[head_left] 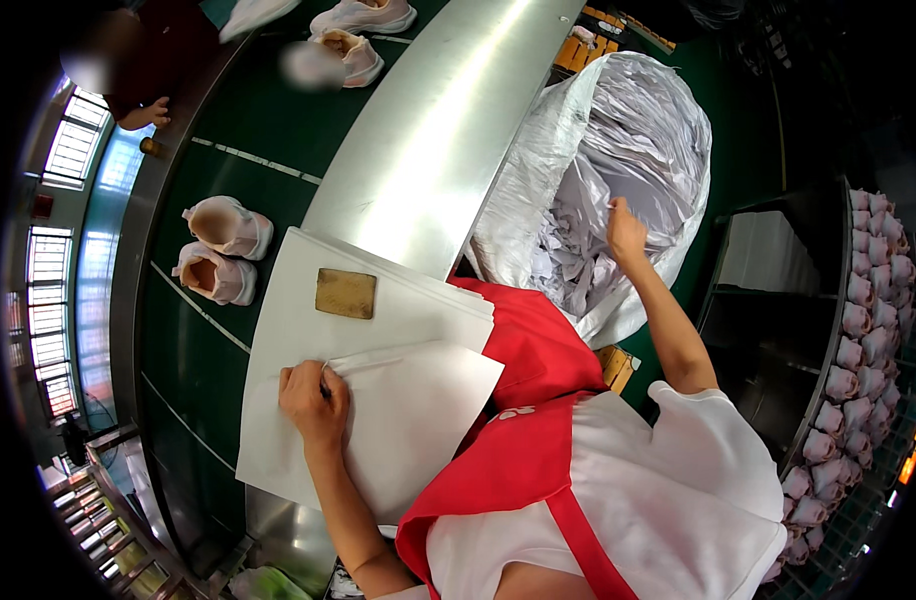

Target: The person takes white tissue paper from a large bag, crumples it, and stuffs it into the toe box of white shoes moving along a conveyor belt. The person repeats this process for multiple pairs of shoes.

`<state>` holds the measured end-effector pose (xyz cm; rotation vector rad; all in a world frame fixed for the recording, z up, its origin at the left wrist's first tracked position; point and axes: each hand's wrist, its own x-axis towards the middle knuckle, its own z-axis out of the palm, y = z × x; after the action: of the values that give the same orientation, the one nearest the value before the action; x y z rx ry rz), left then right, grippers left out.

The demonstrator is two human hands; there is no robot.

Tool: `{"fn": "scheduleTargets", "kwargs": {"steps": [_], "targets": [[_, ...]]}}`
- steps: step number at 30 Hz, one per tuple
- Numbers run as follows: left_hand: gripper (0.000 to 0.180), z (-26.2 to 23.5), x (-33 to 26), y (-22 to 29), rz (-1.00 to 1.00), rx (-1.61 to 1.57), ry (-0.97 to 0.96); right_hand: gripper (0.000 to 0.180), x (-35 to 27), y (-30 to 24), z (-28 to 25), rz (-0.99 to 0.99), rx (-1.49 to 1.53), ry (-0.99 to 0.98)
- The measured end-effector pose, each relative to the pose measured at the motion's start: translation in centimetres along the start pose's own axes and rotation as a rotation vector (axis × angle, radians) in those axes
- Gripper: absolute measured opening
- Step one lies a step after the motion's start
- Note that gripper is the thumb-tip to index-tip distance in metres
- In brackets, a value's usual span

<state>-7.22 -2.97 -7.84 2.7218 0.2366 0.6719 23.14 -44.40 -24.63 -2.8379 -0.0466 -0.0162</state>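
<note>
My left hand [316, 402] is closed on the near part of a stack of white paper, its fingers pinching the edge of the slightly raised top sheet [418, 385]. A small dark thing shows at those fingers, too small to name. Beyond the hand, a brown rectangular block [345, 293] lies flat on the paper stack [278, 320]. To the right, my right hand [626, 232] reaches over a large white sack [528, 180] full of crumpled paper [643, 115]. Its fingers are pinched together at a piece of white paper [633, 192] inside the sack.
A shiny metal table [418, 130] runs away from me beside a green conveyor belt [178, 350] carrying pale pink shoes [223, 250]. Racked pink shoes [858, 350] stand at far right, next to a dark shelf [758, 330]. A co-worker's hand [146, 114] is at upper left.
</note>
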Motion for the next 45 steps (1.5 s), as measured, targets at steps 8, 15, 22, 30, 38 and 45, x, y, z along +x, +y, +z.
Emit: {"fn": "scheduleTargets", "kwargs": {"steps": [8,15,22,30,38,45], "targets": [[0.012,-1.1,0.2,0.9,0.094,-0.005,0.076,0.069,4.4,1.8,-6.3,-0.099,-0.047,-0.124],[0.014,0.0,-0.2,0.5,0.076,-0.008,0.04,0.034,1.7,1.7,3.3,-0.217,-0.293,0.177],[0.014,-0.3,-0.5,0.3,0.07,-0.001,-0.004,0.047,-1.7,-0.4,7.9,0.008,-0.204,0.413],[0.012,-0.9,-0.3,0.4,0.061,-0.042,0.02,0.044,0.3,2.6,4.1,0.031,-0.115,0.03],[0.016,-3.5,1.3,2.7,0.289,-0.164,0.057,0.035,-1.1,-9.8,-21.8,-0.345,0.376,-0.341],[0.021,-6.6,3.1,8.1,0.56,0.001,0.218,0.031,-8.9,-30.0,-23.8,-1.304,0.3,-0.471]]}}
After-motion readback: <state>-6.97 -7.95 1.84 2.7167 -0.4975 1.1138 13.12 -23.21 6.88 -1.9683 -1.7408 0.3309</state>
